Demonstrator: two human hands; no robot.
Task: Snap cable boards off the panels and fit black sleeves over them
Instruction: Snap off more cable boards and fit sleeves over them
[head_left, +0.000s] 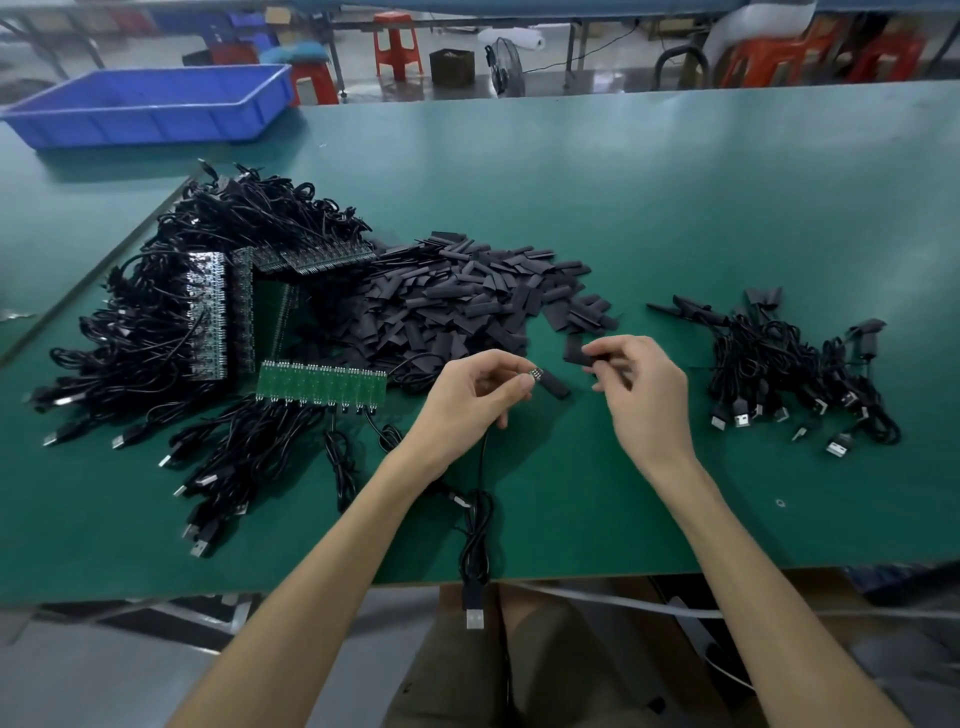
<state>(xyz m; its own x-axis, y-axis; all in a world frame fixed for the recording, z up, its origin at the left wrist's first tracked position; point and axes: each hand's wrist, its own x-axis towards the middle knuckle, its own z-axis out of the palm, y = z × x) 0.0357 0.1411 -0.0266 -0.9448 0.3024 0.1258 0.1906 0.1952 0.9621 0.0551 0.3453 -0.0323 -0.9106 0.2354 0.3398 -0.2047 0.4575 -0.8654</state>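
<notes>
My left hand (470, 400) pinches a small cable board (537, 373) whose black cable (475, 535) hangs down past the table's front edge, ending in a USB plug (474, 613). My right hand (641, 389) pinches a black sleeve (577, 353) just to the right of the board, with a small gap between them. A green panel of boards (322, 387) with cables attached lies flat to the left of my left hand. Behind both hands lies the heap of loose black sleeves (467, 301). More panels (228, 312) sit in a tangle of cables at the left.
A pile of sleeved cables (795, 364) lies at the right on the green table (675, 208). One loose sleeve (557, 388) lies between my hands. A blue bin (150, 106) stands at the far left corner. Stools and a fan stand beyond the table.
</notes>
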